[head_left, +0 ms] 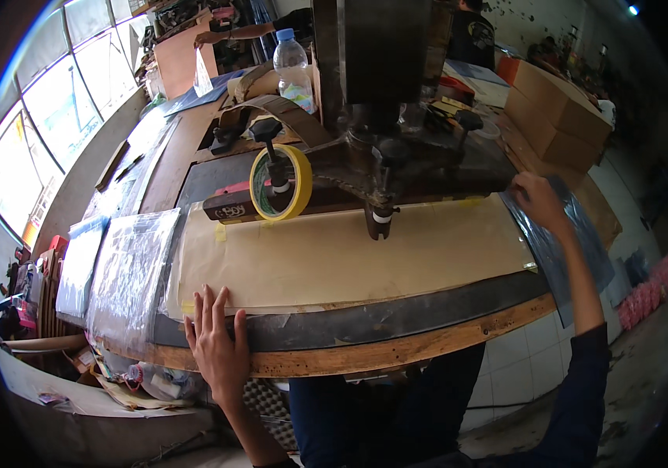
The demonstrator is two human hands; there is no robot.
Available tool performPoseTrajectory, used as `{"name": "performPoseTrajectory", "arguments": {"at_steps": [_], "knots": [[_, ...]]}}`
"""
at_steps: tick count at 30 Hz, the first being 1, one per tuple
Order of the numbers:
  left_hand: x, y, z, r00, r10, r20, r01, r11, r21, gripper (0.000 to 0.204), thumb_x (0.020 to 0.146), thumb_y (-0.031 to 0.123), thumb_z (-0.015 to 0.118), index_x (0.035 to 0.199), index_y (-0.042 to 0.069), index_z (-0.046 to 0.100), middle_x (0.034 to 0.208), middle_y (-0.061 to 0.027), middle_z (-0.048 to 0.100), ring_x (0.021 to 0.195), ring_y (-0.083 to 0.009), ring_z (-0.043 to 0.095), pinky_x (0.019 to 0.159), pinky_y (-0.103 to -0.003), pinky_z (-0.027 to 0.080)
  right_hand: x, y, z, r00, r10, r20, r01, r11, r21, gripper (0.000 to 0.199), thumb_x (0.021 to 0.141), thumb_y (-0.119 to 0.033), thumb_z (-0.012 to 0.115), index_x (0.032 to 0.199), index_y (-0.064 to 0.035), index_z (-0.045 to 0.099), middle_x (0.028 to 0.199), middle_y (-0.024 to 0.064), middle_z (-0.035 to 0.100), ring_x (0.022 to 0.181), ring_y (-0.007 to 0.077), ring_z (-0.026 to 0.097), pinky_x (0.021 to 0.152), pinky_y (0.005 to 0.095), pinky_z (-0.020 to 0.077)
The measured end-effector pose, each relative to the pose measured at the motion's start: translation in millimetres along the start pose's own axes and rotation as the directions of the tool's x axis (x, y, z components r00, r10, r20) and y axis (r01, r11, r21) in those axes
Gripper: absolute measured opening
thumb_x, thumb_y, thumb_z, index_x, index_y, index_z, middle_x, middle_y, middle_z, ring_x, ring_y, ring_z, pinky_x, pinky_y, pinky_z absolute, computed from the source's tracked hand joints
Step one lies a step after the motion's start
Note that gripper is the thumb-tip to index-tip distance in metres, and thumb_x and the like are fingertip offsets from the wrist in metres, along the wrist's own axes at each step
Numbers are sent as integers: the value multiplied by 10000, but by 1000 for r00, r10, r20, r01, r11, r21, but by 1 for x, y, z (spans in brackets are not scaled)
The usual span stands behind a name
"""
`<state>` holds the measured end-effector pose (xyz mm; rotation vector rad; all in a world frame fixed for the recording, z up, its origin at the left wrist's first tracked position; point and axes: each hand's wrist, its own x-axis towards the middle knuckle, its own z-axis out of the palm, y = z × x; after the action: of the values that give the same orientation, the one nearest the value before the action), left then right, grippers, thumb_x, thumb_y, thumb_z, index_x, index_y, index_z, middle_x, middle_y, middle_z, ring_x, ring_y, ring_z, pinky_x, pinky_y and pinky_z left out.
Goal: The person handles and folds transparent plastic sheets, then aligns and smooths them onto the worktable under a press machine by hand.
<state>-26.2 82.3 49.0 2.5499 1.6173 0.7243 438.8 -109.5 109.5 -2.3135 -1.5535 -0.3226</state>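
My left hand (219,339) lies flat, fingers spread, on the near left edge of the workbench (396,349), touching the corner of a tan paper sheet (349,253) taped to the bench top. My right hand (538,201) reaches to the far right and pinches the top of a clear plastic sheet (564,246) that hangs over the bench's right end. Above the tan sheet stands a dark press machine (377,117), with a roll of yellow tape (281,183) hung on one of its handles.
A stack of clear plastic sheets (127,269) lies on the left of the bench. A water bottle (293,66) and brown straps sit behind the machine. Cardboard boxes (556,113) are stacked at the right. Another person's arm (232,33) works at the far end. Windows line the left wall.
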Motion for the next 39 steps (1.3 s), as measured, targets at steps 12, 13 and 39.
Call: {"name": "performPoseTrajectory", "arguments": {"at_steps": [12,13,39], "knots": [[-1,1,3,1000,-11,19,11,1000,4,376,895,293,477,1228,119,496,1349,-112,422,1291,-263,335,1076,-445,178,0,64,59,991,-48,-127,53,998,37,262,744,62,473,990,35,560,1075,176,565,989,347,549,847,386,444],[-1,1,2,1000,-8,13,8,1000,-1,378,893,291,480,1227,116,497,1348,-114,423,1290,-263,337,1075,-444,179,0,65,60,985,-58,-163,66,997,45,239,749,55,477,968,34,571,1058,174,575,970,346,560,833,382,452],[-1,2,2,999,10,-38,-11,999,-34,349,886,263,481,1185,90,528,1302,-120,471,1252,-274,389,1062,-431,213,0,47,52,987,83,-139,-72,994,84,204,739,50,539,937,17,576,1019,155,598,932,320,580,806,361,463]]}}
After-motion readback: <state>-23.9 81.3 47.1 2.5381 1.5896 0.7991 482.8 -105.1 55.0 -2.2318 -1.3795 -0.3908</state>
